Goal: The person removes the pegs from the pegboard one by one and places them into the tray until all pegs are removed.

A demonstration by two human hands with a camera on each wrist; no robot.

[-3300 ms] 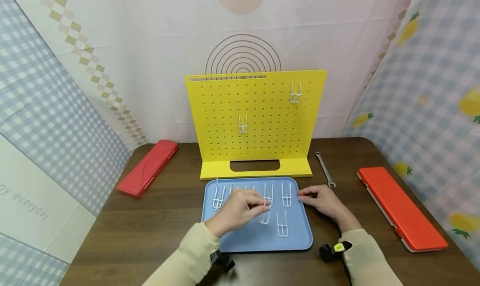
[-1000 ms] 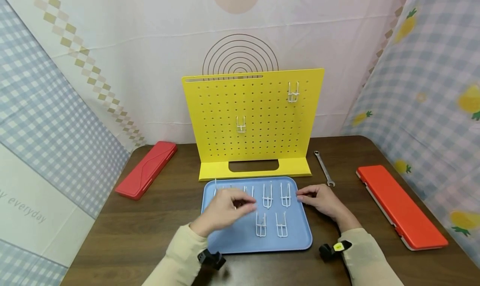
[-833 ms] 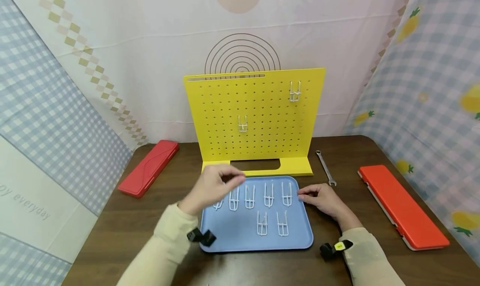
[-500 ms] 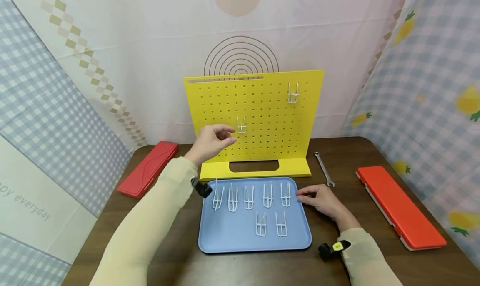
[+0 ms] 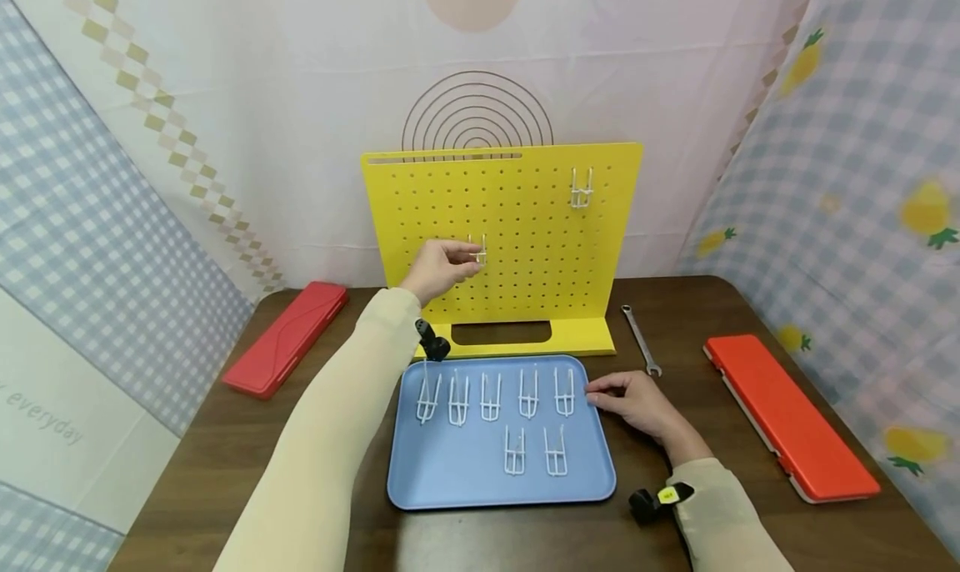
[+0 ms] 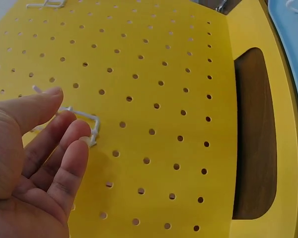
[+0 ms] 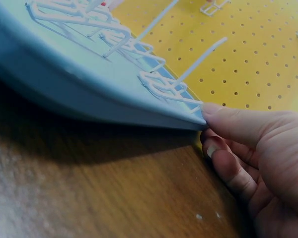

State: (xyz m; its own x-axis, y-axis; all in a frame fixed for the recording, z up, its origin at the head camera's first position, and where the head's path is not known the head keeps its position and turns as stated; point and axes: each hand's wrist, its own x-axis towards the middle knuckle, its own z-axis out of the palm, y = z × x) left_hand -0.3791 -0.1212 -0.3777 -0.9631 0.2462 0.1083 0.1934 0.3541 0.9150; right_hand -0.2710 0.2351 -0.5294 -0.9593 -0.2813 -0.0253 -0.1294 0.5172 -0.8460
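Note:
My left hand (image 5: 438, 268) is up at the yellow pegboard (image 5: 540, 263), next to a white wire hook (image 6: 84, 113) mounted near its middle. In the left wrist view the thumb and fingers are parted around that hook, fingertips right at its wire. Lower right, my right hand (image 5: 633, 401) pinches the right rim of the blue tray (image 5: 435, 482) between thumb and fingers. Several similar white hooks (image 5: 514, 451) lie on the tray in two rows, prongs pointing toward the board. Another wire hook (image 5: 581, 195) hangs at the board's upper right.
A red case (image 5: 288, 338) lies on the dark wooden table (image 5: 300, 514) at the left. An orange-red case (image 5: 787, 418) lies at the right. Beside the board's base is a metal wrench (image 5: 641, 341). Patterned cloth (image 5: 300, 97) hangs behind and along both sides.
My left hand let go of a hook in the tray's front row, then rose forward to the mounted hook on the pegboard. The right hand stays at the tray rim.

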